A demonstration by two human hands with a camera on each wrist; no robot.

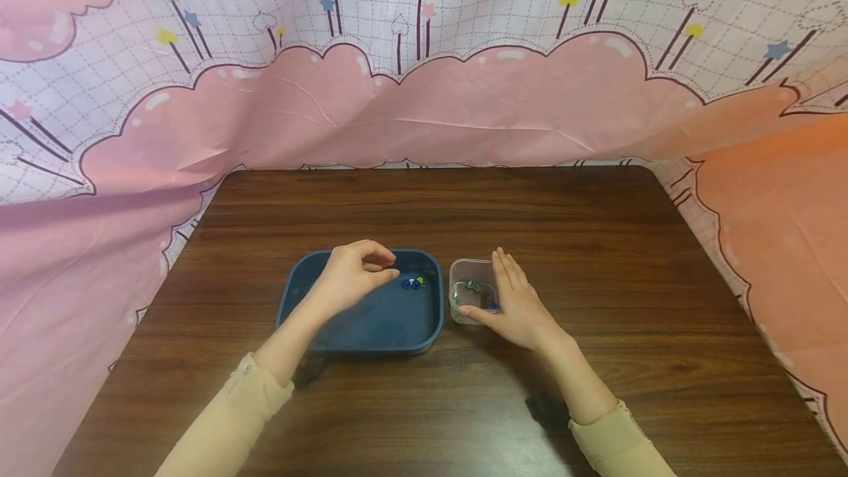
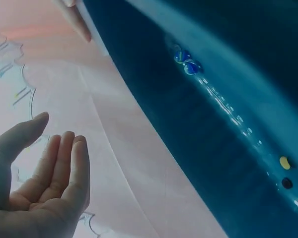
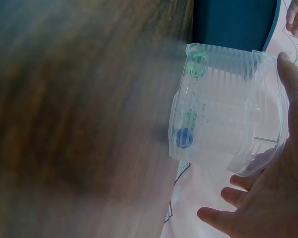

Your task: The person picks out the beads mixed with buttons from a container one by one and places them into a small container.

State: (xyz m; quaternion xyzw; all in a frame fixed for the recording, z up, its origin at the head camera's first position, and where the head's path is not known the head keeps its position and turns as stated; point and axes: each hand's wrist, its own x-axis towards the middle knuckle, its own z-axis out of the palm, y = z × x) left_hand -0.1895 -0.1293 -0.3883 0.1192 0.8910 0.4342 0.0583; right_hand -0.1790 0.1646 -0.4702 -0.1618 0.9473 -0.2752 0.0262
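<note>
Above the blue tray (image 1: 371,341), my left hand (image 1: 351,274) hovers with its fingers loosely bent. The left wrist view shows a gap between its thumb and fingers (image 2: 72,173), and nothing there. Blue marbles (image 2: 188,62) lie along one side inside the tray. My right hand (image 1: 520,308) is at the clear plastic box (image 1: 473,265), with straight fingers along its right side and the thumb (image 3: 290,74) at its near rim. Whether the fingers press on the box is hard to tell. Green marbles (image 3: 196,64) and a blue marble (image 3: 184,138) sit at the box's bottom.
Small yellow (image 2: 285,162) and dark (image 2: 287,183) pieces lie farther along the tray, too small to name. The tray and box stand side by side on a brown wooden table (image 1: 583,241). A pink patterned curtain (image 1: 424,109) hangs behind and around the table.
</note>
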